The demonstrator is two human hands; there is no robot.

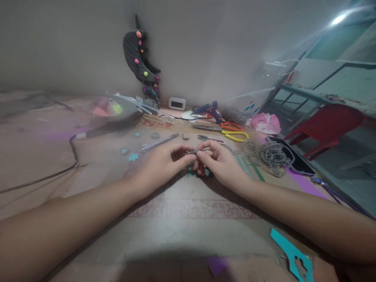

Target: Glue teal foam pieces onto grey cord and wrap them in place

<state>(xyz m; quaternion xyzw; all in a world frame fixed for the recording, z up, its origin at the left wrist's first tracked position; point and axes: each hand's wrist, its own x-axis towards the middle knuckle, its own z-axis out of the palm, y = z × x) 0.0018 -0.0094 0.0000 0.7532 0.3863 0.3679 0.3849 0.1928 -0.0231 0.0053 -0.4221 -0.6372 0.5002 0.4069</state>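
My left hand (160, 164) and my right hand (219, 160) meet at the middle of a cardboard-covered floor (182, 219). Both pinch a small grey piece (193, 151) between thumbs and fingertips. A bit of teal material (205, 172) shows under my right fingers. A grey cord runs from the hands to a tangle of grey string (268, 154) on the right. A grey pen (158, 142) lies just beyond my left hand. Small teal flower cut-outs (133, 157) lie to its left.
Orange and yellow scissors (232, 131), a blue glue gun (208, 109), a spool of grey string (233, 114) and a white clock (177, 103) sit by the wall. A clear bowl (113, 109) stands left, a red chair (329, 125) right, teal foam scrap (293, 256) near me.
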